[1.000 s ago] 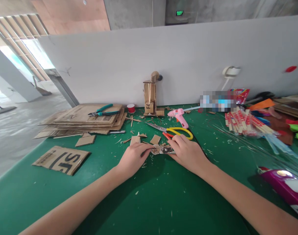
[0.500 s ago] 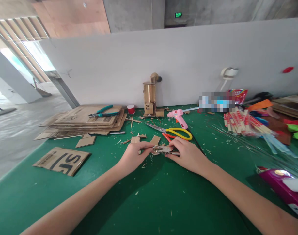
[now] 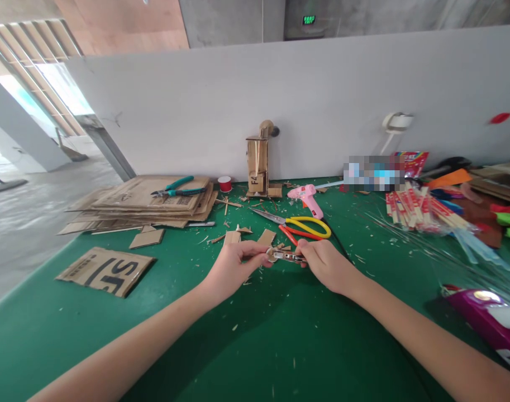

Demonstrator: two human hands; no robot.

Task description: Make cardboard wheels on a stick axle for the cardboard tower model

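Both of my hands meet over the middle of the green table. My left hand [image 3: 233, 265] pinches a small round cardboard piece [image 3: 272, 255] between thumb and fingertips. My right hand [image 3: 328, 262] is closed round the handles of a small silver metal tool [image 3: 290, 256], which looks like a hand punch; its jaw end meets the round piece. Just beyond my fingers, scissors [image 3: 307, 226] with yellow and orange handles lie spread apart. Small cardboard strips [image 3: 266, 238] are scattered beside them.
Stacked cardboard sheets [image 3: 149, 206] with teal-handled pliers [image 3: 179, 187] lie at left, near a printed cardboard piece [image 3: 106, 272]. At the back stand a cardboard model [image 3: 257, 167] and a red spool [image 3: 225, 184]. A pink glue gun [image 3: 308, 200] trails a cord. Wires and packets crowd the right.
The tool's handles, spread apart before, are now squeezed closer together in my right hand. My left hand still pinches the round cardboard piece. The view has shifted slightly.
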